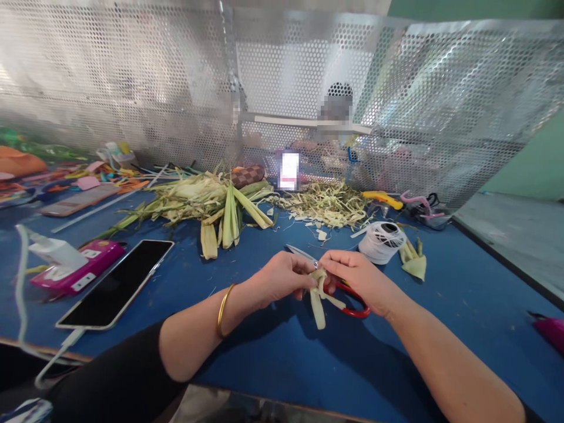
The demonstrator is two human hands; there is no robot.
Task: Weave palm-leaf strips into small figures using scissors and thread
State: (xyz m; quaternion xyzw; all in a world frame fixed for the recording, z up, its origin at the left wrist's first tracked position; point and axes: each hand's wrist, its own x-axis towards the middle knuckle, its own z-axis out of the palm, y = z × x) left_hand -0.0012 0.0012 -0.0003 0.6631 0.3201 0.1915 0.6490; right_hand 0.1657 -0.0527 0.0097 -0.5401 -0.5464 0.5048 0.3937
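Between the fingertips of both hands is a pale green strip of husk (317, 308), folded at the top with two tails hanging down. My left hand (286, 276) pinches its left side, a gold bangle on the wrist. My right hand (352, 276) is closed on its upper right part; some of those fingertips are hidden. Red-handled scissors (359, 311) lie on the table behind and under the hands, blades pointing up and left. A spool of white thread (381, 244) stands just beyond my right hand.
Long husk leaves (189, 197) lie in a heap behind, beside a pile of shredded scraps (330, 202). A yellow-handled tool (382, 198) rests at back right. On the left are a charging phone (117, 285) and a purple power strip (79, 267). A perforated metal screen (176, 76) closes the back.
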